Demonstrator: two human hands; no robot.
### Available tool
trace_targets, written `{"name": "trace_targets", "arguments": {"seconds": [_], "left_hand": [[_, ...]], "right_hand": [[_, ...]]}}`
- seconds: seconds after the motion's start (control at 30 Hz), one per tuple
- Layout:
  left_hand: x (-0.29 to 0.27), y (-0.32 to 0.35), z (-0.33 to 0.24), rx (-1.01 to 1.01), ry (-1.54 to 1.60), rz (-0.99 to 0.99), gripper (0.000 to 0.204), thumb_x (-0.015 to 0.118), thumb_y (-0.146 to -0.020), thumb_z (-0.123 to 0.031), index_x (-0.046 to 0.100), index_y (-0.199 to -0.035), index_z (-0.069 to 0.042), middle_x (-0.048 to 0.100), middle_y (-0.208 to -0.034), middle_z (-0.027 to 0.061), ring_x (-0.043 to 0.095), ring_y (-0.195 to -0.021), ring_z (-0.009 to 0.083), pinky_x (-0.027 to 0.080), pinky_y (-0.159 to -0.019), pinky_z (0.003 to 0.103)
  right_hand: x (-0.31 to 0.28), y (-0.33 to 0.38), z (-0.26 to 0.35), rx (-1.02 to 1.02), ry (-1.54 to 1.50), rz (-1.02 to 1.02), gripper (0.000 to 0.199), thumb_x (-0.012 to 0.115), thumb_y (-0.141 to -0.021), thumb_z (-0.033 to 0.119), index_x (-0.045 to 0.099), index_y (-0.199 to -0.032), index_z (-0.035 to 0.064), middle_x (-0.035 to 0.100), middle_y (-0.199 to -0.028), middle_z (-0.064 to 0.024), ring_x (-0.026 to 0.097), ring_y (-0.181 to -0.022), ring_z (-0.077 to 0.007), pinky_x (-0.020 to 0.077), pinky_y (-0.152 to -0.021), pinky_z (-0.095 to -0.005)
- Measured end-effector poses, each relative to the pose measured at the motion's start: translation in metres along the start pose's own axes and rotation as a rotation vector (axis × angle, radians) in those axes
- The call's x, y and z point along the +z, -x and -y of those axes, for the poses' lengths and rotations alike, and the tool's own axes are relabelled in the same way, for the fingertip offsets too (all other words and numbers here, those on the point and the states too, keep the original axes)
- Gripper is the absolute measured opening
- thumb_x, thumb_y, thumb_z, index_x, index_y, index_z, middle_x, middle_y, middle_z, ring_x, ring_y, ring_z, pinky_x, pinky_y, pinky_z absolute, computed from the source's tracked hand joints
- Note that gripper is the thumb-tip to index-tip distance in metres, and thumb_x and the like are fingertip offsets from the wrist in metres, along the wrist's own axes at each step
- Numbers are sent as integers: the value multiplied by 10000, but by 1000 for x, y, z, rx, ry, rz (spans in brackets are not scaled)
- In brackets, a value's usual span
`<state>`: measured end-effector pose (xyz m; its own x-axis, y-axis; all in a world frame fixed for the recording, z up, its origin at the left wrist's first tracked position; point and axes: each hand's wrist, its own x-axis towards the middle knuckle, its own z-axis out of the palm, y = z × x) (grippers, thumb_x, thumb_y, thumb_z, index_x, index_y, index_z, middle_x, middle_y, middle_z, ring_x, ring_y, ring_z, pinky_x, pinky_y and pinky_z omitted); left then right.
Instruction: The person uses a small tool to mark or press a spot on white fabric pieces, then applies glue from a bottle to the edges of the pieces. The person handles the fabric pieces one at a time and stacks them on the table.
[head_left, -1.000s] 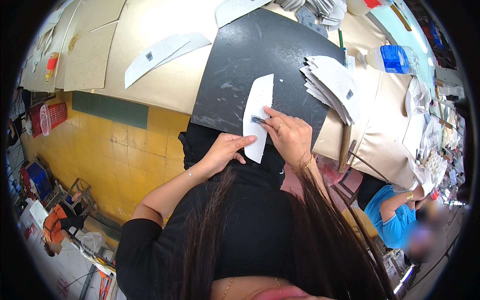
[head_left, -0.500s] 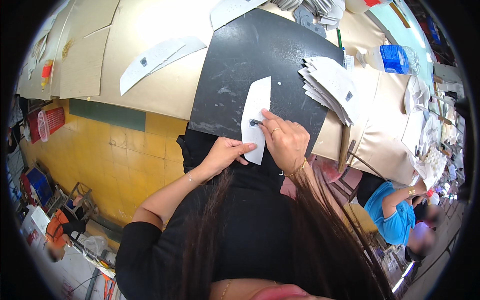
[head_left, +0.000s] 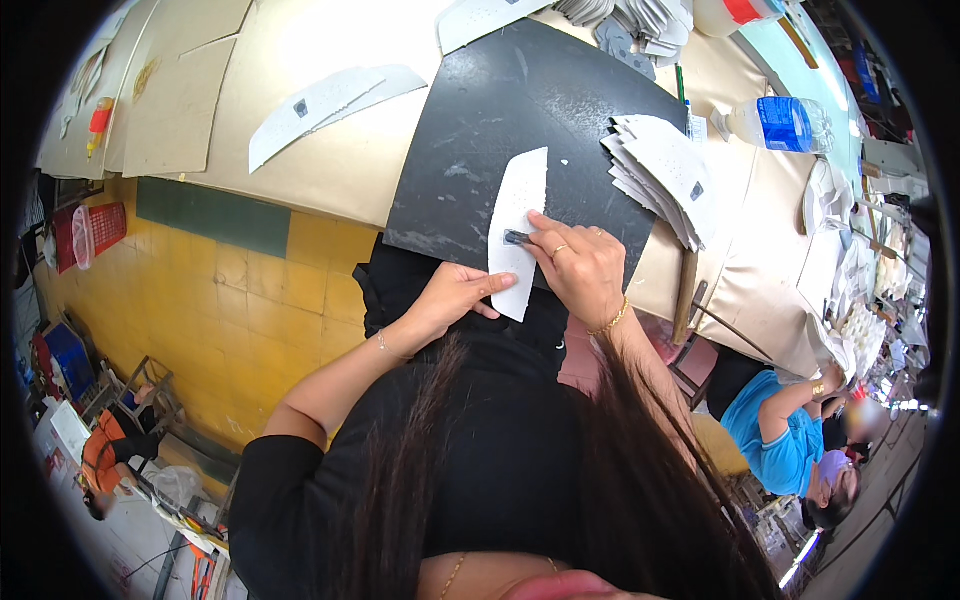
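Observation:
A white curved panel (head_left: 518,190) with small dots lies over the near edge of a black board (head_left: 450,150), its lower end sticking out past the board. My left hand (head_left: 460,297) pinches that lower end, thumb on top. Just above it, my right hand (head_left: 580,265) has thumb and index finger closed on a small dark piece (head_left: 516,238) at the middle of the panel. Whether this is a patch or a tool's tip I cannot tell; the fingers partly cover it. Right of my hands, a fanned stack of similar panels (head_left: 665,165) rests on the board's edge, a dark patch on the top one.
Two overlapping panels (head_left: 320,110) lie on the tan table cover at left, another panel (head_left: 485,20) at the board's far edge. A clear bottle with a blue label (head_left: 785,124) lies at right, near a wooden handle (head_left: 686,295). A co-worker in blue (head_left: 770,430) sits at lower right.
The dark piece between my right fingers has shifted slightly up and right and shows more of itself. The view has tilted a little; my left hand keeps its grip.

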<state>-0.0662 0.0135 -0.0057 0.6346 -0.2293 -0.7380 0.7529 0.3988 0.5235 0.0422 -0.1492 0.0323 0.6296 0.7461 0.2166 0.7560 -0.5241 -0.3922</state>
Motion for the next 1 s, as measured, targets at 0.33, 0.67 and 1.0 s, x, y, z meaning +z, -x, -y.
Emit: {"name": "trace_targets", "arguments": {"seconds": [0.33,0.67,1.0], "left_hand": [[-3,-2,3,-26,-16,16,353,694,-852,-282,688,-952,56,686,-863,92,642,-727,119,548,-609,243],[-3,3,-1,-55,-77,85,260,657,-877,-161,661,-1048,35,676,-989,104,649,-868,150,556,-751,275],[8,12,3,-46,37,2,315,621,-908,-231,644,-1072,36,668,-988,100,643,-878,144,571,-704,270]], "right_hand": [[2,-8,5,-10,52,-66,107,708,-729,143,615,-764,100,698,-913,-12,594,-578,-144,459,-540,-288],[-52,-39,-7,311,-503,-346,127,707,-731,-84,652,-837,-42,680,-1029,-185,662,-909,-162,519,-759,-248],[-29,-6,0,396,-609,-252,140,750,-701,-33,636,-781,-27,687,-1028,-152,690,-843,-200,541,-693,-263]]}}
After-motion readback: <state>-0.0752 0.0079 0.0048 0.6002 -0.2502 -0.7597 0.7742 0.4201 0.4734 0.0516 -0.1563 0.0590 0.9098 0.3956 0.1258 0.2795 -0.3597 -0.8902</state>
